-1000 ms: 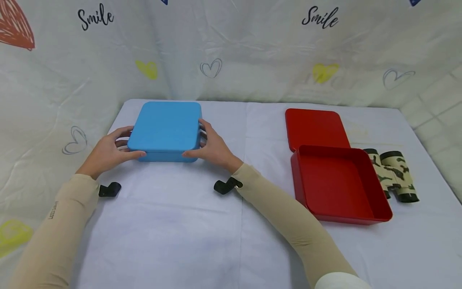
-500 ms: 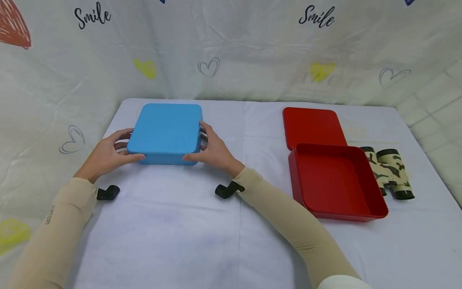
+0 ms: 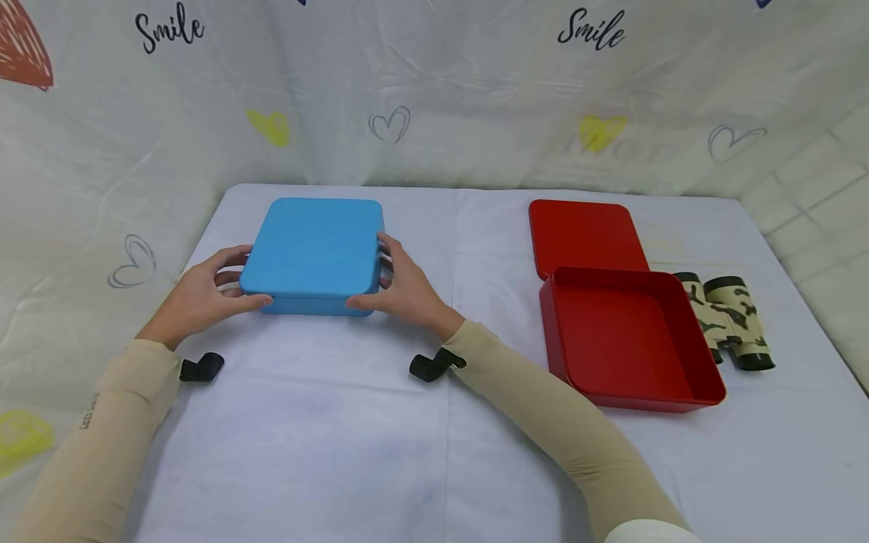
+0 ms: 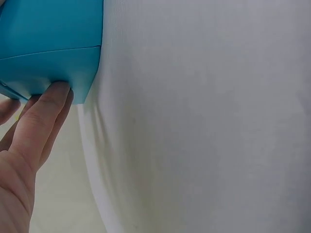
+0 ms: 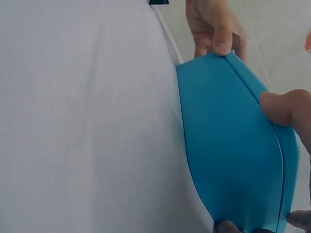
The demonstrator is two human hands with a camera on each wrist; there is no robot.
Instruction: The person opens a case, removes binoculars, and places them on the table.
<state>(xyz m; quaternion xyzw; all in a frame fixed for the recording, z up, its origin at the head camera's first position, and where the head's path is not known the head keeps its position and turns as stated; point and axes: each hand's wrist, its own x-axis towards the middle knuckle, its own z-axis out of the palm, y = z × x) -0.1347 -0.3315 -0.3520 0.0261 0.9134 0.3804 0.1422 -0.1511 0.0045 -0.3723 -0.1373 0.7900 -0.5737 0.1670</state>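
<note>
Pinching box (image 3: 312, 249): left hand (image 3: 198, 298) at its left end, right hand (image 3: 407, 292) at its right; likely light, stiff, slippish; best held low.

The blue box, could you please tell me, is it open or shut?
Shut: the blue box has its lid on, with only a thin seam below it in the right wrist view.

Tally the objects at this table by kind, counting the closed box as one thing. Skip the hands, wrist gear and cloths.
Boxes: 2 (closed blue box, open red box)
Separate lids: 1 (red lid)
Binoculars: 1 (camouflage binoculars)
Total: 4
</note>
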